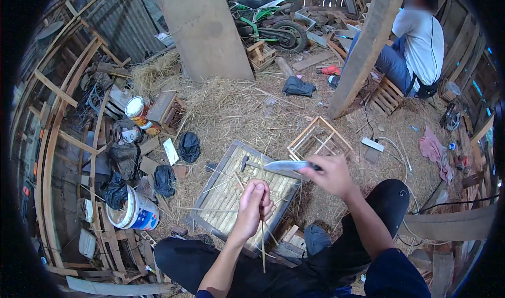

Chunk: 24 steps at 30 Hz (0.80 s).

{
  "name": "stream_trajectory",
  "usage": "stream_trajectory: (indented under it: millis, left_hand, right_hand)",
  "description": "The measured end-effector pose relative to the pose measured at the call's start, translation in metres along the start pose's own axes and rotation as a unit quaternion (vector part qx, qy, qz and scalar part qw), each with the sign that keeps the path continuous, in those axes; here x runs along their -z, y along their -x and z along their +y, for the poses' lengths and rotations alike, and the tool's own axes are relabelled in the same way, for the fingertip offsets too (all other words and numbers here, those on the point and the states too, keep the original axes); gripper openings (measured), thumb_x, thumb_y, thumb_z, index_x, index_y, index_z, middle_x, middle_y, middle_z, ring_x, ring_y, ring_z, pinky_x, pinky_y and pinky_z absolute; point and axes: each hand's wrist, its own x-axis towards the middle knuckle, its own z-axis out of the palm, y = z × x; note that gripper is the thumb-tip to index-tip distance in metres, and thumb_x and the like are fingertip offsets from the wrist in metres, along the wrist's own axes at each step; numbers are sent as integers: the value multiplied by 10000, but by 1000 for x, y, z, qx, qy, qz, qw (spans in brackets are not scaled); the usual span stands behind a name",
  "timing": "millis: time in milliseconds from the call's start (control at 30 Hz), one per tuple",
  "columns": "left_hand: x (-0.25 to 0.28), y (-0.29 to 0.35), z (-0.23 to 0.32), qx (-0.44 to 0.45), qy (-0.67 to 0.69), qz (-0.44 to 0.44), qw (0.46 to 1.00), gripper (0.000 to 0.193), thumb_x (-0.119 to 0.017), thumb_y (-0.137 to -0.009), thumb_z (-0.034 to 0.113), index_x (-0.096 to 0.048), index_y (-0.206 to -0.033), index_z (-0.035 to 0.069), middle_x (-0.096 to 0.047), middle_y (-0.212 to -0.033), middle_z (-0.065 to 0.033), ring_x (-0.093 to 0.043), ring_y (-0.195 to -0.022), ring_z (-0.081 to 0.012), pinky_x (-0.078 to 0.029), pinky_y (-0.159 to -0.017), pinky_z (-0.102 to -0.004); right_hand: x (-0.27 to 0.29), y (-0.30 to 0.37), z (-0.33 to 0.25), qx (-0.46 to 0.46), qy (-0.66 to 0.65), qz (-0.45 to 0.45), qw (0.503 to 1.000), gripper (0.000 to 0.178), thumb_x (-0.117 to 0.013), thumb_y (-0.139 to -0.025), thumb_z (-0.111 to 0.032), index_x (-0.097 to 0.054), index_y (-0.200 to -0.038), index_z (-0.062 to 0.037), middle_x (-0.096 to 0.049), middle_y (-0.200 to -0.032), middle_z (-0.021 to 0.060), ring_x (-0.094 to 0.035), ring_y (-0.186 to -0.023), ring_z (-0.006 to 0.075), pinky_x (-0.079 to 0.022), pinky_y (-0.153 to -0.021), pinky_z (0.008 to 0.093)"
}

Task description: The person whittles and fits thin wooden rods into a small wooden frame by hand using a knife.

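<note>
My left hand (pixel 255 206) is closed around a thin upright stick (pixel 263 256), which sticks out above and below the fist. My right hand (pixel 330 174) grips a knife by its dark handle. The knife's pale blade (pixel 286 165) points left, and its tip is at the upper part of the stick; whether they touch I cannot tell. Under both hands lies a low slatted wooden board (pixel 215 198) with a dark border. A small hammer (pixel 244 163) and several loose thin sticks rest on it.
A small wooden frame (pixel 318 127) stands beyond my right hand. Further off are a leaning post (pixel 363 61), a motorbike (pixel 268 24) and a seated person (pixel 421 45). A white bucket (pixel 139 211) is at left, a power strip (pixel 372 144) with cables at right. Straw covers the floor.
</note>
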Motion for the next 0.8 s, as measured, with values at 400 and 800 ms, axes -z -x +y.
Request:
stream_trajectory:
  millis: [400, 800]
  left_hand:
    - [-15, -7, -13, -56, -125, 26, 990, 151, -453, -1072, 200, -494, -1156, 82, -419, -722, 55, -351, -570, -16, -274, -486, -205]
    - [-25, 21, -25, -83, -205, 0, 975, 246, -430, -1084, 256, -556, -1058, 46, -428, -740, 59, -356, -583, -19, -295, -502, -207]
  right_hand:
    - [-26, -10, -38, 118, -116, -80, 983, 304, -806, -802, -334, -748, -926, -63, -669, -657, 100, -635, -507, 236, -468, -479, 332]
    - [44, -48, 36, -192, 43, 127, 972, 293, -671, -931, -397, -760, -980, -122, -690, -675, 49, -639, -539, 171, -489, -533, 326]
